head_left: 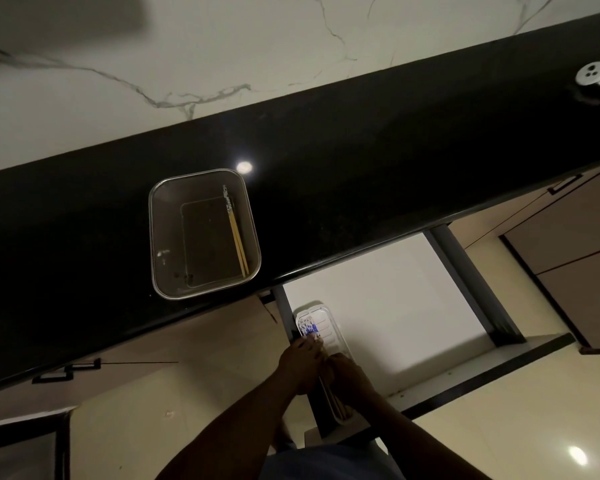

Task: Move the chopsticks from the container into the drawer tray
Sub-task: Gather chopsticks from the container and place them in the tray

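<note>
Wooden chopsticks [309, 329] with blue-patterned ends lie lengthwise in the white tray [330, 319], under both hands. The left hand [301, 364] pinches them just below the patterned ends. The right hand [347, 375] sits curled over the shafts beside it, the two hands touching; whether it grips cannot be told. The tray sits against the left wall of the open drawer [381, 289]. Above it on the black table [361, 168] stands a clear container [160, 237], holding a pair of chopsticks [237, 237] along its right side. A white perforated cap [594, 76] is far right. Behind is a veined marble wall [222, 46], and below, a glossy cream floor [499, 431].
</note>
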`<state>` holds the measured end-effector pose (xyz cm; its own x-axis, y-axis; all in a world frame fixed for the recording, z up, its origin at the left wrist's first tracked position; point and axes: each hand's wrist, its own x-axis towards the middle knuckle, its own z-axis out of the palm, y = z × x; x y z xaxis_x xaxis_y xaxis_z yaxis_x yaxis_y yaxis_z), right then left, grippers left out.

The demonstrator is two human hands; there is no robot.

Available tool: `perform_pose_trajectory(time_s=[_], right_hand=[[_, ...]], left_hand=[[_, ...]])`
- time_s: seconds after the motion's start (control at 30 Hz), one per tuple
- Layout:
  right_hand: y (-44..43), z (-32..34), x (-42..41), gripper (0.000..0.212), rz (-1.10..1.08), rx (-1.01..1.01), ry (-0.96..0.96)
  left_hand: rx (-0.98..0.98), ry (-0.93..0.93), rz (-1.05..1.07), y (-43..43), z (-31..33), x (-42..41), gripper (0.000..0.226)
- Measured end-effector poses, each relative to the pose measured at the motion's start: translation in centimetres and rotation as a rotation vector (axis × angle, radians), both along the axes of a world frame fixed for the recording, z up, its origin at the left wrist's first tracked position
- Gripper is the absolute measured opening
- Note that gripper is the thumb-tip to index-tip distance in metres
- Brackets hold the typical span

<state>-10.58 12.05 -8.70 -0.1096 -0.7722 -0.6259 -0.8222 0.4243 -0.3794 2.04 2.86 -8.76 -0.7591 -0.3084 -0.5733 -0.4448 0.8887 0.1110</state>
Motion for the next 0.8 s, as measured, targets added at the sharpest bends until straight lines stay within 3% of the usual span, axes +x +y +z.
perform_pose_trajectory(time_s=[0.13,0.47,0.73,0.8], right_hand=[[0.4,-0.1,-0.3,0.054,0.069,0.006,-0.044],[0.3,0.1,-0.2,0.054,0.033,-0.028,-0.031],[0.2,0.4,0.5,0.056,0.102,-0.011,0.043],[-0.8,1.2,0.9,0.058,0.018,-0.039,0.065]], left_hand=[[-0.001,-0.008,-0.004,0.3,-0.2,-0.3,0.061],[-0.004,0.014,0.029,0.0,0.8,-0.3,0.064],[0.016,0.219,0.164,-1.9,3.4,0.0,0.056],[0.038,0.280,0.228,-3.2,4.8,0.2,0.058]])
